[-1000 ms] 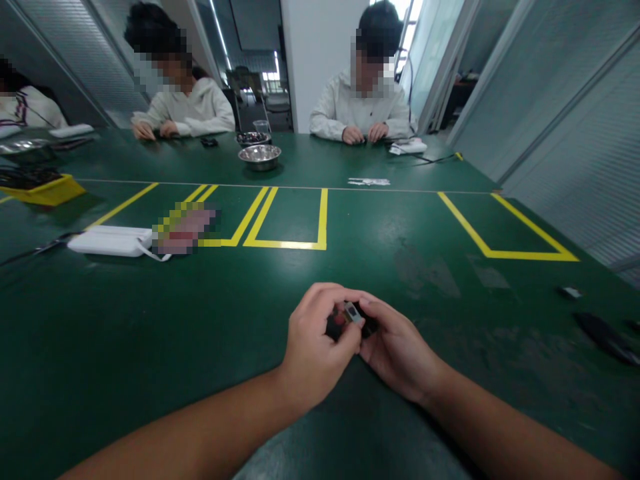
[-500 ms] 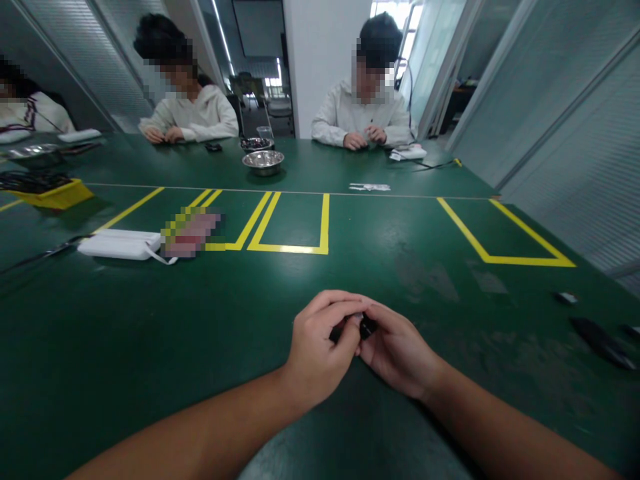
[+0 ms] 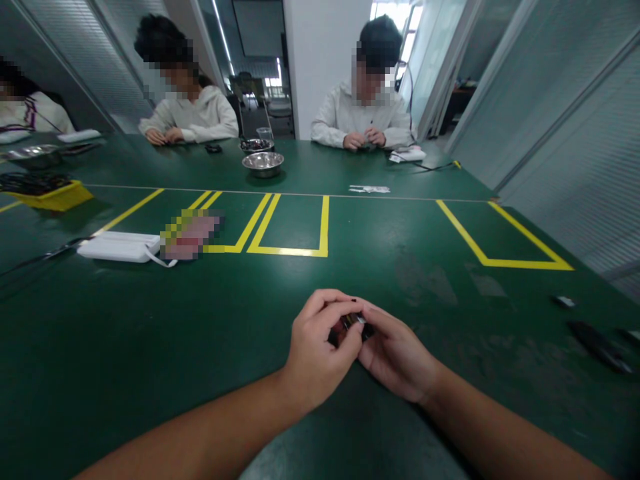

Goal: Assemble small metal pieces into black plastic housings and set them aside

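Dark part: I am pinching it in the curled left hand, cupping the half-closed right hand around it.

- dark part: mostly hidden between left hand and right hand
- pinkish item: pixelated, can't identify
- yellow tray: cut by left edge

The worktop is deep green with duller greyish patches towards the right, marked out in bright yellow tape, while the small held piece looks mostly black with a pale, shiny spot. White covers the slim case and two co-workers' tops, a third showing dark purplish stripes; the tray is yellow, the nearer bowl a shiny silver, and the pixelated item dusky pink and red.
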The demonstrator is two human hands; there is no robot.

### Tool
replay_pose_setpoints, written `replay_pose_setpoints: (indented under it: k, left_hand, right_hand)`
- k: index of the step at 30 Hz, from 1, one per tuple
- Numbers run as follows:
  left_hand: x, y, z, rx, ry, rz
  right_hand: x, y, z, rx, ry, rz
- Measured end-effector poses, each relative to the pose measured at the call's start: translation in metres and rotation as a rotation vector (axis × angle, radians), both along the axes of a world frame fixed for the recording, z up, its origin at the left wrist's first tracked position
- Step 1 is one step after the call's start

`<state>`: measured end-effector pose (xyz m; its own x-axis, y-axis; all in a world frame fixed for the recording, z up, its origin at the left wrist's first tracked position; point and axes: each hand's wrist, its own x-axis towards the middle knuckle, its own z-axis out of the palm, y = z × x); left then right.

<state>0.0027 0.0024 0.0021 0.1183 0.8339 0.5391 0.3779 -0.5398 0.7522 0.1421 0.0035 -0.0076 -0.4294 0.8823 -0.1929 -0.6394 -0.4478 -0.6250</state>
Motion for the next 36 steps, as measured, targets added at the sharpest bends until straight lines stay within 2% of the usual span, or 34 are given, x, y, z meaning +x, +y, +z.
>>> replay_pose_setpoints:
  k: [9,19,24,36]
  left_hand:
    - [-0.0003,0.0003,0.0006,-0.042,0.061,0.007]
    - [-0.0029,-0.0037,-0.0013,-0.111,0.004,0.040]
    - [-0.0018,-0.0029,0.0001,-0.120,0.022,0.047]
    - [-0.0034,-0.0022,0.0033,-0.077,-0.003,0.015]
  right_hand:
    - [0.0026,0.0001,-0.0003,-0.045,0.078,-0.012]
    - [0.0043,0.0007,0.0020,-0.046,0.099,0.002]
    - [0.0045,0.0003,0.0048,-0.047,0.090,0.043]
    - [0.0055,-0.0034,0.0060,-0.073,0.076,0.027]
